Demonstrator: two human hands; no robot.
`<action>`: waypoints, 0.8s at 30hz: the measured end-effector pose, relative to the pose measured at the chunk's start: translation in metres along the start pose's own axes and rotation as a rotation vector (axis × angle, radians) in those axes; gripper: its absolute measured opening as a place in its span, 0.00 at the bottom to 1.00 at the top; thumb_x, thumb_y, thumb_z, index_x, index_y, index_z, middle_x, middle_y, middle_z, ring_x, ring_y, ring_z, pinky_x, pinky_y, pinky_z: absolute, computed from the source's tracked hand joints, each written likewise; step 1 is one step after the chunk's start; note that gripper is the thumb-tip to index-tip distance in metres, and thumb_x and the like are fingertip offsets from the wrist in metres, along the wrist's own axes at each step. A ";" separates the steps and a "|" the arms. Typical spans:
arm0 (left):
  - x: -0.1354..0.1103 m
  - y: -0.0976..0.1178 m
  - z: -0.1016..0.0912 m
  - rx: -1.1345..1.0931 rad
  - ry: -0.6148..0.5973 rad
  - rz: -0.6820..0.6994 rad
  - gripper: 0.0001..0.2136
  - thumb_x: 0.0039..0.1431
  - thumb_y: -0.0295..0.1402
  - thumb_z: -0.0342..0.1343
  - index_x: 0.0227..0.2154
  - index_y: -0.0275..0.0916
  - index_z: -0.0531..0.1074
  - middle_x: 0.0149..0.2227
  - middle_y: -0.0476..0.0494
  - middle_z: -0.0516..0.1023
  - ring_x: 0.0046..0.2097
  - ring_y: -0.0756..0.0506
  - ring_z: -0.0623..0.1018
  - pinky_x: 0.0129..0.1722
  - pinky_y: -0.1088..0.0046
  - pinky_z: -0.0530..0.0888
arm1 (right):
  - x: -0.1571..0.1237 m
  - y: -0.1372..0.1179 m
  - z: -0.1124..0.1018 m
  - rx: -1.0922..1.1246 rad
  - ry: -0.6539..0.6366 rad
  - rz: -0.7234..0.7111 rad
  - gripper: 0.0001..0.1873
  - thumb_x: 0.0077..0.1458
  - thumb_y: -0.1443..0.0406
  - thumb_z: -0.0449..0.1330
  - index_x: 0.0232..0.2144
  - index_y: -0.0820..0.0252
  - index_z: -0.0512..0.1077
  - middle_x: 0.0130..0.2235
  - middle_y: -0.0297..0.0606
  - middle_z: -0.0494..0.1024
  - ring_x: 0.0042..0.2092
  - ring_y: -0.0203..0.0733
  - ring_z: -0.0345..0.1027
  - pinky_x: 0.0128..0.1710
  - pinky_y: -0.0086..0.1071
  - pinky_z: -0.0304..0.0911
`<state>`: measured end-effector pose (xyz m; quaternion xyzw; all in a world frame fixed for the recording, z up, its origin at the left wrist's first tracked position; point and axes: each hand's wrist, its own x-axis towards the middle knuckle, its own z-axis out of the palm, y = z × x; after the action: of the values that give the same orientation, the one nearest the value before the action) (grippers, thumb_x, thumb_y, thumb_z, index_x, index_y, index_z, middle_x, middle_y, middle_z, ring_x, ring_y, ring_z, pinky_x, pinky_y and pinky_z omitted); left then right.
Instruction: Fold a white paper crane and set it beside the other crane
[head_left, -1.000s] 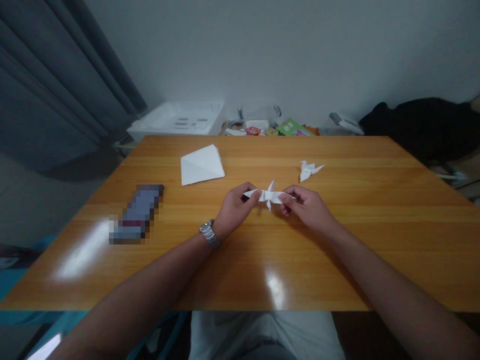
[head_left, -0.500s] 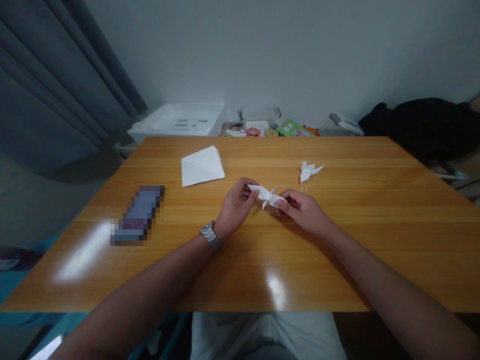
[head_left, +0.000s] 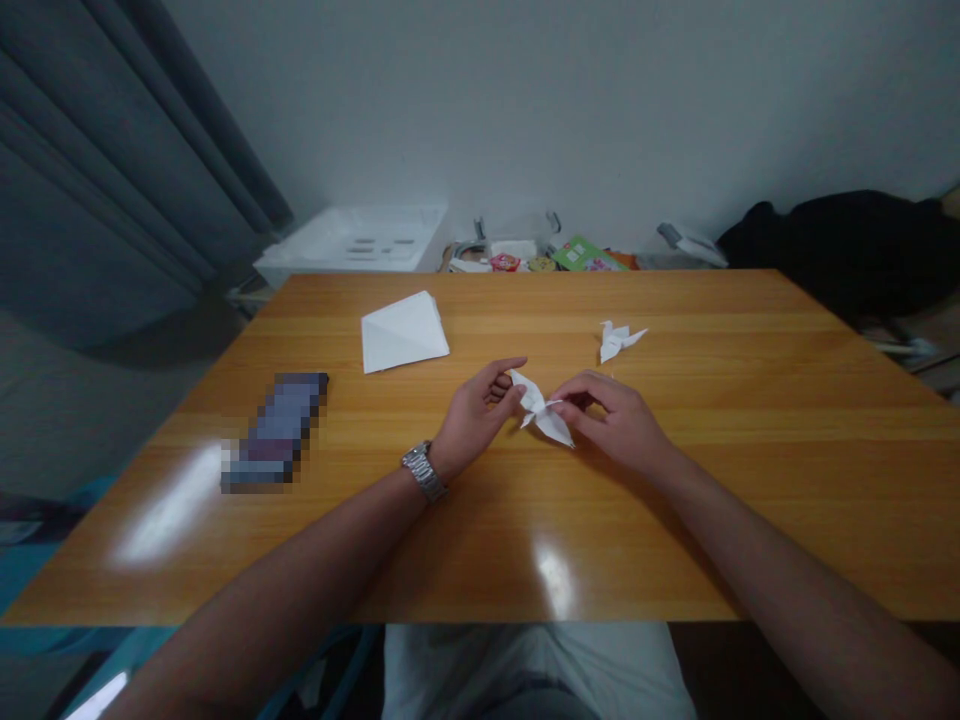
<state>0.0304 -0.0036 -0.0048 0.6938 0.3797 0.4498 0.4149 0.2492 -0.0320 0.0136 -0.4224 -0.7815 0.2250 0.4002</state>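
Observation:
A folded white paper crane [head_left: 551,424] is held low over the wooden table with its wings spread. My left hand [head_left: 476,410] has its thumb against the crane's left wing, the index finger stretched out above it and the other fingers curled; how firmly it grips is partly hidden. Thumb and fingertips of my right hand [head_left: 611,410] pinch a narrow pointed end of the crane from the right. Beyond the right hand, a second paper crane [head_left: 616,341] stands on the table.
White paper sheets [head_left: 405,333] lie stacked at the back left of the table [head_left: 712,400]. A blurred-out phone-like object [head_left: 277,430] rests at left. Behind the table's far edge are a white tray [head_left: 360,240], a green packet [head_left: 587,254] and a dark cloth [head_left: 840,250].
The crane has turned, its right wing now pointing down toward me. My right hand has shifted from that wing to a narrow point. My left index finger has lifted and straightened.

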 end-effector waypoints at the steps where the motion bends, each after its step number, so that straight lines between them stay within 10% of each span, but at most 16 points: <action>1: 0.000 0.000 0.000 0.010 0.008 0.002 0.18 0.65 0.32 0.55 0.57 0.39 0.68 0.36 0.47 0.76 0.36 0.51 0.76 0.37 0.76 0.75 | 0.000 0.000 0.000 0.013 0.002 0.021 0.06 0.62 0.61 0.61 0.37 0.55 0.76 0.37 0.37 0.80 0.38 0.42 0.73 0.39 0.35 0.66; 11: 0.004 -0.006 -0.010 0.384 0.054 0.062 0.12 0.66 0.32 0.53 0.51 0.38 0.68 0.39 0.44 0.75 0.38 0.48 0.76 0.43 0.70 0.75 | 0.006 0.044 -0.004 -0.013 0.333 0.279 0.11 0.58 0.55 0.63 0.35 0.56 0.75 0.37 0.39 0.81 0.36 0.44 0.75 0.38 0.37 0.69; 24: 0.003 -0.010 -0.008 0.553 -0.077 0.093 0.09 0.66 0.33 0.53 0.46 0.38 0.71 0.45 0.41 0.76 0.47 0.43 0.77 0.50 0.64 0.75 | 0.019 0.091 -0.023 -0.229 0.447 0.384 0.10 0.55 0.57 0.62 0.33 0.57 0.76 0.32 0.39 0.80 0.31 0.43 0.72 0.34 0.36 0.64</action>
<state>0.0226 0.0042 -0.0109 0.8139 0.4397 0.3209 0.2031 0.3056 0.0339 -0.0273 -0.6436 -0.6004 0.1088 0.4620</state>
